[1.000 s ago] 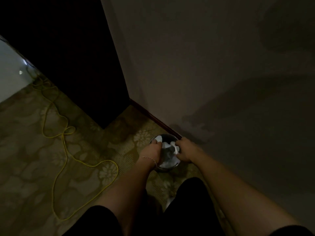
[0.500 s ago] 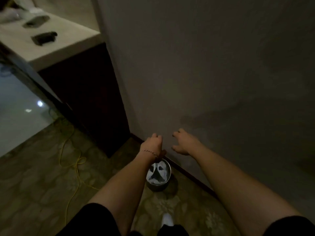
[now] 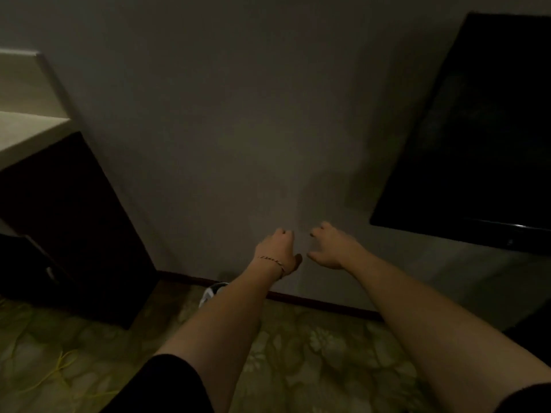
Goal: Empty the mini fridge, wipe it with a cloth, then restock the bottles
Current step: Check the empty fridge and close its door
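hands first: the left hand (image 3: 275, 248) and the right hand (image 3: 329, 248) hang side by side at the centre of the frame, in front of the bare wall (image 3: 238, 114), fingers loosely curled and holding nothing, neither touching the other

the mini fridge, the cloth and the bottles are not in view, so which way they point or how their long axes lie cannot be told from here. as a judgement only: a cloth would be light and limp, best bunched in the palm; bottles would be stiff, possibly slick with cold, and safest gripped round the body, upright

at the lower centre, a small round bin (image 3: 213, 292) with a white liner sits on the patterned carpet (image 3: 313, 353) against the skirting, mostly hidden behind the left forearm. a dark cabinet (image 3: 68, 234) under a pale surface (image 3: 26, 129) fills the left of the frame; whether it houses the fridge cannot be told. a dark tv screen (image 3: 483, 138) hangs at the upper right
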The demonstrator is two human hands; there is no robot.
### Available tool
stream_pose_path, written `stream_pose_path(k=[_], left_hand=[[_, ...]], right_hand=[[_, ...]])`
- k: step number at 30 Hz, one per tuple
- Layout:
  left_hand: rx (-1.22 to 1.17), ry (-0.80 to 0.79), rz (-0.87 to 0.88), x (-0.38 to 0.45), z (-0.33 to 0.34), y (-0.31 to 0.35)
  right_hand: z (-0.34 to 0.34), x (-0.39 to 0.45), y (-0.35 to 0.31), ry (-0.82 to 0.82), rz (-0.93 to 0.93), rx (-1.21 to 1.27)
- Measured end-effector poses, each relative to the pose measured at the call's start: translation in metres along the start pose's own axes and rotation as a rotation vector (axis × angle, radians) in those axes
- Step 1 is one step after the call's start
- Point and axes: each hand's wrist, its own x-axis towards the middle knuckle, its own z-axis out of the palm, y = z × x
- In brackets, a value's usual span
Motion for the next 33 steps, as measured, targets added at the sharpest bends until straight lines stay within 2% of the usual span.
stream_pose_path(k=[6, 12, 21, 26, 33], left_hand=[[0.005, 0.009, 0.201, -0.04, 0.033, 0.156], [-0.021, 0.013, 0.33, -0.087, 0.09, 0.313], [-0.058, -0.09, 0.589, -0.182, 0.197, 0.573], [-0.034, -0.137, 0.735, -0.223, 0.239, 0.699], [0.011, -0.177, 0.869, -0.238, 0.293, 0.856]], right_hand=[[0.005, -0.125, 0.112, 0.078, 0.197, 0.046], [0.022, -0.263, 0.235, 0.127, 0.303, 0.076], [0.057, -0.486, 0.438, 0.181, 0.591, 0.163], [0.075, -0.58, 0.528, 0.229, 0.772, 0.197], [0.098, -0.688, 0.648, 0.242, 0.949, 0.245]])
